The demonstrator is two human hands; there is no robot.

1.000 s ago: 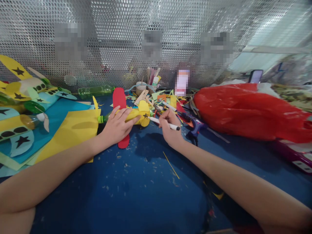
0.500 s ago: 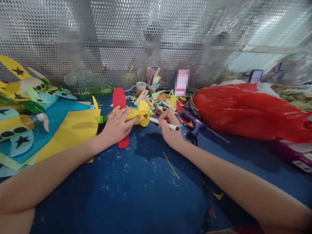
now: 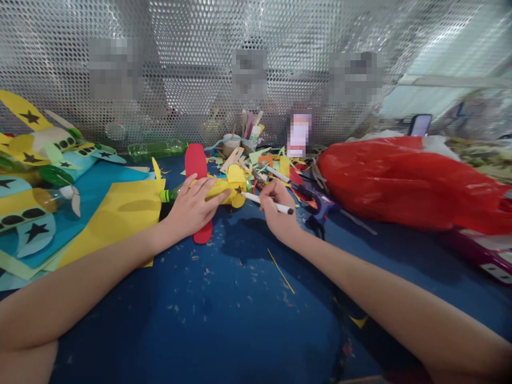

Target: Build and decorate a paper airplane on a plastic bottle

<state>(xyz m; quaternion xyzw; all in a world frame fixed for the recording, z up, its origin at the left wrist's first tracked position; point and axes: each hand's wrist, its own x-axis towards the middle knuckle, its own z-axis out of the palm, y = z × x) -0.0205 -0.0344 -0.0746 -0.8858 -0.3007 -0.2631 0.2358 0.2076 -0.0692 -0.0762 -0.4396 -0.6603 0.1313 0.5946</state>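
A toy plane (image 3: pixel 220 188) made from a bottle wrapped in yellow paper lies on the blue table, with a red wing (image 3: pixel 196 159) across it and a green cap end to the left. My left hand (image 3: pixel 195 205) rests over its body, fingers curled round it and holding it down. In my right hand (image 3: pixel 279 209) a white marker (image 3: pixel 266 202) is pinched, its tip at the black star (image 3: pixel 239 190) on the yellow tail piece. Whether the tip touches the paper I cannot tell.
Finished-looking bottle planes (image 3: pixel 38 141) and yellow paper sheets (image 3: pixel 120 213) lie at the left. Behind are paper scraps, a cup of sticks (image 3: pixel 250 133) and a phone (image 3: pixel 300 134). A glue gun (image 3: pixel 320 205) and a red plastic bag (image 3: pixel 400 181) lie at the right.
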